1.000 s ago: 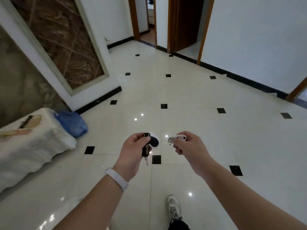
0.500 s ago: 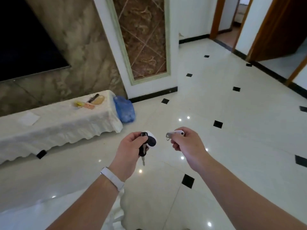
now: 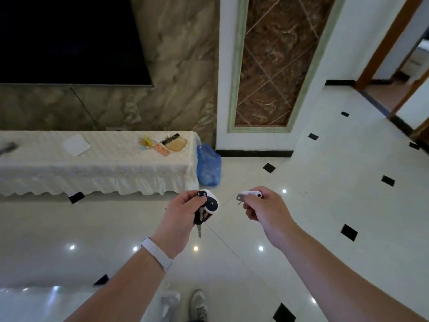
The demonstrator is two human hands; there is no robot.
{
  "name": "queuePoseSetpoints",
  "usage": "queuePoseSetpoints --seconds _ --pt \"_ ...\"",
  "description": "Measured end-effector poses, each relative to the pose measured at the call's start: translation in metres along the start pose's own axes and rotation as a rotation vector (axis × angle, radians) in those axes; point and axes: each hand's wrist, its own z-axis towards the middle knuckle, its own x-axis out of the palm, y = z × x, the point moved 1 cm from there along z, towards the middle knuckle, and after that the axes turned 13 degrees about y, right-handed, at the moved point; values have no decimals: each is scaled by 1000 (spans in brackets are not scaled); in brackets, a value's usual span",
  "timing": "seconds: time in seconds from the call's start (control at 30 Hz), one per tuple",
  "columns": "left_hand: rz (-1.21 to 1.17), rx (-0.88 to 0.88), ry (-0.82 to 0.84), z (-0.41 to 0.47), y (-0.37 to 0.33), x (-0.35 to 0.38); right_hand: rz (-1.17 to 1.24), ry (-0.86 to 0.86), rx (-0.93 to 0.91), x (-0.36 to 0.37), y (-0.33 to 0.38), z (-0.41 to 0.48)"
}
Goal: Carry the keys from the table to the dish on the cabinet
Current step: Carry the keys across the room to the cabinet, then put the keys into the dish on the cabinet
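My left hand [image 3: 183, 212] grips a bunch of keys [image 3: 204, 210] with a black-and-white round fob; one metal key hangs down below the fist. My right hand [image 3: 264, 208] pinches a small white key tag [image 3: 250, 194] with a metal ring at its left end. Both hands are held out over the floor, side by side and apart. Ahead on the left stands a low cabinet [image 3: 97, 173] under a white lace cloth. A shallow amber glass dish [image 3: 177, 144] sits near the cabinet's right end.
Beside the dish lie a black comb [image 3: 170, 138], orange packets [image 3: 153, 145] and a white paper [image 3: 76, 145]. A blue plastic bag [image 3: 208, 166] leans against the cabinet's right end. A dark TV [image 3: 69, 40] hangs above. Glossy tiled floor spreads right toward doorways [image 3: 394, 66].
The view has swung left: the cabinet with the dish has come toward the centre and the doorways have slid to the right edge. Both hands keep their grips unchanged.
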Motion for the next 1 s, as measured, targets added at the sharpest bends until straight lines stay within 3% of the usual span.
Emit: queuePoseSetpoints --seconds 0.23,0.53,1.0 --pt "24 28 -7 85 -73 -64 -78 16 -12 53 52 104" --pt "-46 12 -154 158 -97 -121 -95 105 4 89 86 214" --pt "53 -49 -328 360 -146 -108 -123 208 74 45 144 429"
